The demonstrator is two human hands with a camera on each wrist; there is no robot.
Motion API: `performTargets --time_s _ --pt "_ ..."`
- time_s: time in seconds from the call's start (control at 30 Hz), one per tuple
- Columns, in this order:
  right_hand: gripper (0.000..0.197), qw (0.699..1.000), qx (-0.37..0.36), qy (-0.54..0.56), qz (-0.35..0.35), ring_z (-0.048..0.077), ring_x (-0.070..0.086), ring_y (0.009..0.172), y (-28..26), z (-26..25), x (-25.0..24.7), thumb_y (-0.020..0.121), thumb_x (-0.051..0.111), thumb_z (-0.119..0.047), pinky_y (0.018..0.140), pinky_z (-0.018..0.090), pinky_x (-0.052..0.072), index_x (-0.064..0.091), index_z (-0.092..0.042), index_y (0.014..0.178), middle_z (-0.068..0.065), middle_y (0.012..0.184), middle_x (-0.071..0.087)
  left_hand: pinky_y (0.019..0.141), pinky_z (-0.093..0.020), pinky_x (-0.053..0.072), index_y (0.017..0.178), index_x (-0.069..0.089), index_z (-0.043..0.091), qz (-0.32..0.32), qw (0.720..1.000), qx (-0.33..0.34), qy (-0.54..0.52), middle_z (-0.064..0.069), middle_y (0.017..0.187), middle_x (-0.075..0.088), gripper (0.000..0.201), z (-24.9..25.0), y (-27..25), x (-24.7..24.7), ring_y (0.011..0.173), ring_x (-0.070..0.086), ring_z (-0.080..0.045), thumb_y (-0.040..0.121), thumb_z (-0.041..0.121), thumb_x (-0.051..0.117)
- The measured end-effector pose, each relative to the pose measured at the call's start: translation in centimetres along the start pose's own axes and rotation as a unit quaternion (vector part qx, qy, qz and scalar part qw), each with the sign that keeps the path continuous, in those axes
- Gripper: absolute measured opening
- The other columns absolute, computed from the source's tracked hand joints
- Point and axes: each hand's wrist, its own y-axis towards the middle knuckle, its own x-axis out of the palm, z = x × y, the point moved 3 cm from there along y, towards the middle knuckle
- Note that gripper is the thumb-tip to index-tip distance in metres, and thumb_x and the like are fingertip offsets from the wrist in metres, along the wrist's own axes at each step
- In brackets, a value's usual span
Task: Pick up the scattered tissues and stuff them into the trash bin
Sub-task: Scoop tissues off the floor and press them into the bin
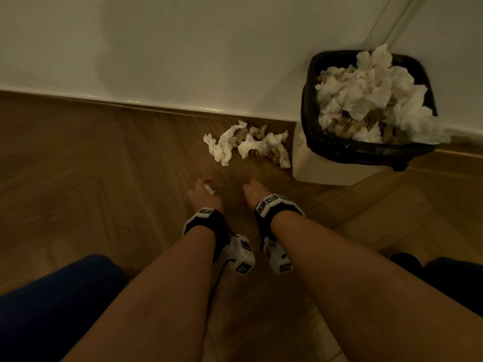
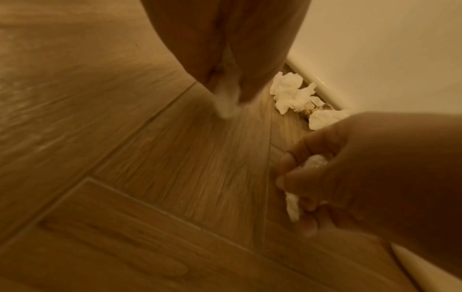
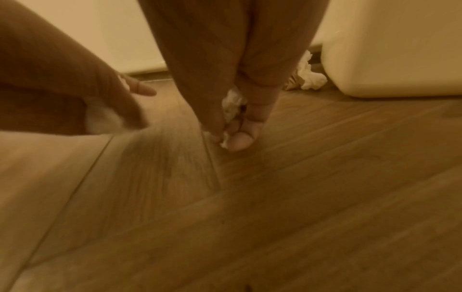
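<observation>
Head view shows both hands low over the floor (image 1: 104,158), left hand (image 1: 202,192) and right hand (image 1: 254,193) each pinching a tissue scrap, while soft, featherlight tissues (image 1: 248,145) beside the overfull bin (image 1: 313,163) likely gather anywhere.

You're over a wood-look plank floor (image 1: 104,158), boards laid in a herringbone pattern, meeting a white baseboard (image 1: 156,105) across the upper part of the head view. Directly on it, center-frame by the baseboard: a loose pile of crumpled tissues (image 1: 248,145), white w/ some brownish ones mixed in. Just right of the pile, upper right of frame, a cream trash bin (image 1: 313,163) w/ a black liner stands on the floor against the wall. Pile's right end lies just beside the bin's base; can't tell if it touches.
</observation>
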Motion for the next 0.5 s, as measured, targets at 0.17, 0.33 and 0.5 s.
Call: performTargets --time_s 0.17,0.33,0.5 --pt "0.032 1.000 0.019 0.000 -0.007 0.032 0.046 0.125 -0.7 -0.2 -1.2 0.101 0.036 -0.011 0.101 0.034 0.038 0.049 0.002 0.127 0.019 0.137 0.046 0.085 -0.036 0.051 0.124 0.051 0.007 -0.030 0.999 -0.016 -0.033 -0.023 0.119 0.056 0.043 0.3 0.0 0.4 0.103 0.058 -0.033 0.085 -0.010 0.047" --pt "0.030 0.999 0.018 0.026 0.034 0.032 0.052 0.117 -3.9 -0.3 -2.8 0.099 0.036 -0.012 0.091 0.033 0.043 0.053 0.001 0.120 0.019 0.129 0.052 0.073 -0.032 0.044 0.102 0.060 0.001 -0.031 0.999 0.029 -0.001 -0.020 0.101 0.061 0.039 2.4 -1.6 -0.2 0.085 0.058 -0.029 0.100 0.032 0.037" --pt "0.040 0.997 -0.007 0.025 0.079 0.034 0.049 0.119 -8.0 0.0 -5.9 0.091 0.048 -0.021 0.097 0.039 0.044 0.042 -0.009 0.129 0.016 0.133 0.047 0.074 -0.033 0.041 0.088 0.065 0.000 -0.025 0.997 0.036 0.065 -0.020 0.096 0.063 0.068 6.4 -4.6 -1.5 0.088 0.059 -0.033 0.097 0.053 0.022"
